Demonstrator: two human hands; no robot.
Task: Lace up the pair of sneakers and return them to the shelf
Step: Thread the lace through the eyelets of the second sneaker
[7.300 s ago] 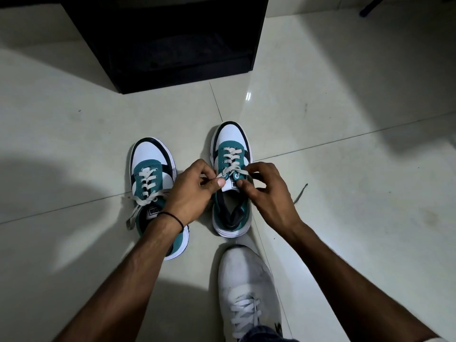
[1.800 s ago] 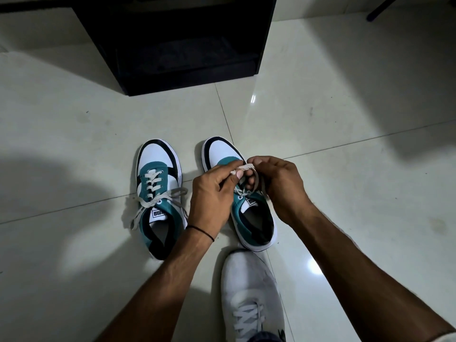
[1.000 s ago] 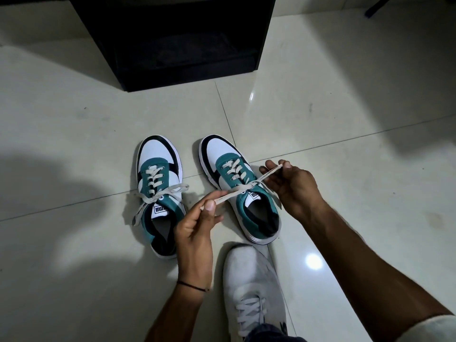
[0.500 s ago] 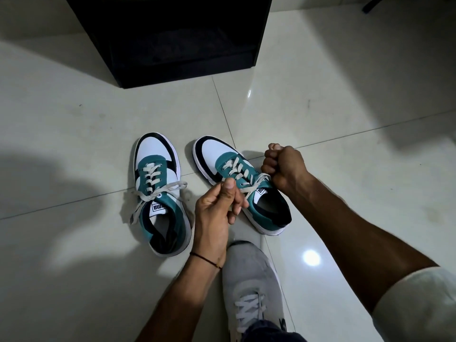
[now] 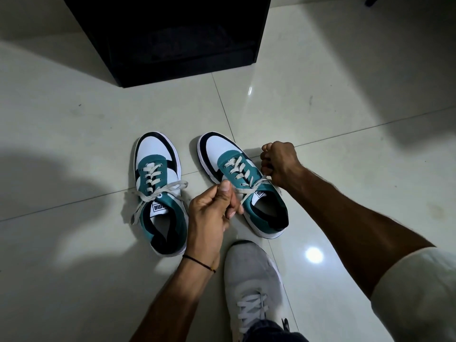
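Observation:
Two teal, white and black sneakers stand side by side on the tiled floor. The left sneaker (image 5: pixel 160 193) has its cream lace tied in a loose bow. The right sneaker (image 5: pixel 243 183) is turned a little to the left, and its cream lace (image 5: pixel 249 190) is stretched taut across the tongue. My left hand (image 5: pixel 214 208) pinches one lace end between the two shoes. My right hand (image 5: pixel 278 164) is fisted on the other lace end, just right of the shoe.
A black shelf unit (image 5: pixel 172 38) stands on the floor straight ahead, its lower compartment dark. My own foot in a grey sneaker (image 5: pixel 254 282) rests just below the right shoe. Pale glossy tiles (image 5: pixel 345 119) spread all around.
Both hands went from holding a loop over the right sneaker to pulling its lace ends apart sideways. The right sneaker has swung so its toe points more to the left.

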